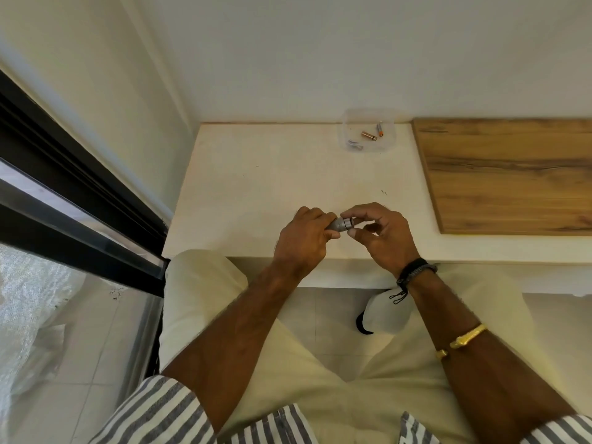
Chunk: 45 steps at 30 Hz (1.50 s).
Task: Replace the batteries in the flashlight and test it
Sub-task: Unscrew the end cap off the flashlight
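A: Where do things stand right now?

B: Your left hand (302, 238) is wrapped around the grey flashlight (340, 224), just above the near edge of the white counter (256, 187). Your right hand (381, 235) pinches the exposed end of the flashlight between thumb and forefinger, with the other fingers curled loosely. I judge that you are twisting a cap or head there, but I cannot tell whether it is going on or coming off.

A: And the batteries?

B: Three small cells lie in the clear plastic container (368, 131) at the back of the counter, well apart from your hands: a copper-coloured battery (369, 136), an orange-tipped battery (380, 128) and a pale battery (355, 144) nearest the left side. I cannot tell which are fresh and which are spent.

A: What could go wrong from here?

B: You are working right over the counter's edge, above your lap and the tiled floor (336, 302). If the end piece comes free suddenly, it or a loose cell could drop and roll away. Your pinch grips only a narrow ring, so a slip is likely if the thread is stiff. If you are closing it, starting the thread crooked could jam it. Mixing up the cells in that container, or loading one reversed, would leave the flashlight dark at the test.
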{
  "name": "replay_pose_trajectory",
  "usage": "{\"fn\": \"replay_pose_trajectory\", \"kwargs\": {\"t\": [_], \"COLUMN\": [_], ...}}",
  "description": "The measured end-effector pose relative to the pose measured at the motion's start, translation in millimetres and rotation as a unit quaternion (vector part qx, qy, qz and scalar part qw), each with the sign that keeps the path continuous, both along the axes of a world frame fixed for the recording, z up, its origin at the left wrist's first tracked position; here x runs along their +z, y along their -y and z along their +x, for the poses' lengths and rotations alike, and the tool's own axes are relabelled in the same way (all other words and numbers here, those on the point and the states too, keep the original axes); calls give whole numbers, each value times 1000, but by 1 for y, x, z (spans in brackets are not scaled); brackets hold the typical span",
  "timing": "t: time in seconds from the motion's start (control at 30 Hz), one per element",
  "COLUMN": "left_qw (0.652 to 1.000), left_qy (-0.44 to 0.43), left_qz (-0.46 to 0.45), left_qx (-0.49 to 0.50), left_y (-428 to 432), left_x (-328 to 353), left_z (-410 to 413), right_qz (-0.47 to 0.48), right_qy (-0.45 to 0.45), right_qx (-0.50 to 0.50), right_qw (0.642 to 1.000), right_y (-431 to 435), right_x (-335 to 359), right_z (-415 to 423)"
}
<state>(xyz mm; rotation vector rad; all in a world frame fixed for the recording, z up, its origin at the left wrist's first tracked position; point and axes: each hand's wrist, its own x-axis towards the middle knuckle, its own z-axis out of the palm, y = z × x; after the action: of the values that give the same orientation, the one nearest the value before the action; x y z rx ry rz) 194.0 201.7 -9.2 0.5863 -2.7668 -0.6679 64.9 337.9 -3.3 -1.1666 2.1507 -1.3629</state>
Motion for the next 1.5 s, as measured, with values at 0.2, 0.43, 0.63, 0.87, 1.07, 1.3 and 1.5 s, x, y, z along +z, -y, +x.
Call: {"fn": "replay_pose_trajectory", "kwargs": {"t": [0.2, 0.43, 0.63, 0.87, 1.07, 1.3, 1.5], "left_qw": [1000, 1000, 1000, 999, 1000, 999, 1000], "left_qy": [9, 10, 16, 18, 15, 16, 13], "left_qz": [-8, -10, -13, -17, -15, -23, -16], "left_qx": [-7, -13, -13, -22, -17, -25, -17], "left_y": [-1, 0, -1, -2, 0, -2, 0], "left_x": [0, -3, -5, -9, -8, -9, -10], "left_z": [1, 2, 1, 1, 1, 1, 0], "right_qz": [40, 21, -4, 41, 11, 58, 19], "right_qy": [80, 28, 62, 51, 18, 64, 27], "right_qx": [-50, -32, -6, -54, 5, -52, -16], "right_qw": [995, 999, 998, 996, 1000, 995, 999], "right_y": [1, 0, -1, -1, -3, -1, -2], "right_x": [-2, -9, -4, -11, -9, -10, -11], "right_z": [1, 0, -1, 2, -2, 2, -1]}}
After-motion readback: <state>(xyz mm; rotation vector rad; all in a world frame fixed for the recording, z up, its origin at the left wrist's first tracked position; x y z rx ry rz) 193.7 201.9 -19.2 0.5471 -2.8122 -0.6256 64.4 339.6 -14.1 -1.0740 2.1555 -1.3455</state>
